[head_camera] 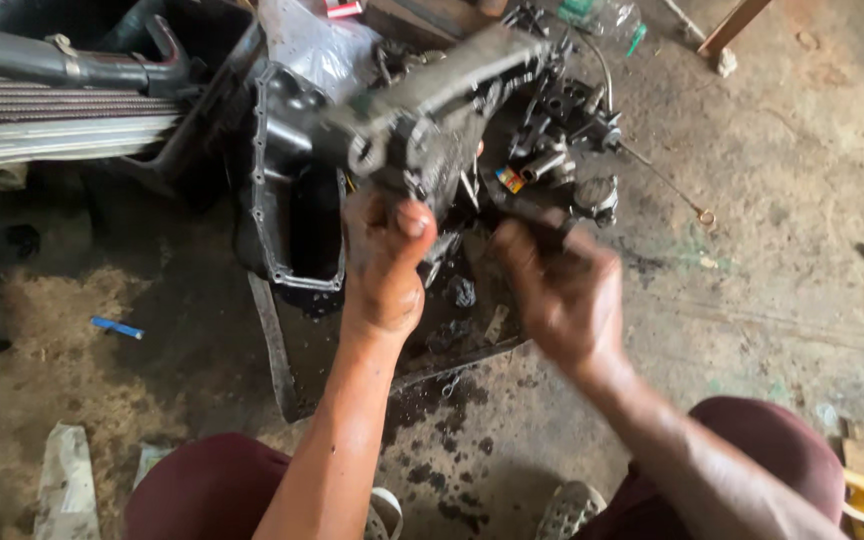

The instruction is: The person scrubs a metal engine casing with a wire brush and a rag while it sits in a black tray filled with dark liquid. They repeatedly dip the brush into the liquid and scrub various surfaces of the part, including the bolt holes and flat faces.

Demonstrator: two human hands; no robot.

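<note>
A greasy grey metal engine part [442, 100] is lifted above the oily floor at the upper middle. My left hand [384, 262] grips its lower end, thumb pressed against the metal. My right hand [562, 290] is blurred, its fingers closed around a dark piece at the part's lower right side. Behind the part lies a cluster of black engine components [562, 130] with a thin wire. My knees in dark red trousers [207, 490] and my sandals [570, 508] show at the bottom.
A black oil pan [287, 215] lies left of the part, on a dark flat sheet [287, 365]. A finned radiator and hose [62, 100] fill the top left. A blue pen-like object [117, 327] and white rags [64, 480] lie on the dirt floor at left.
</note>
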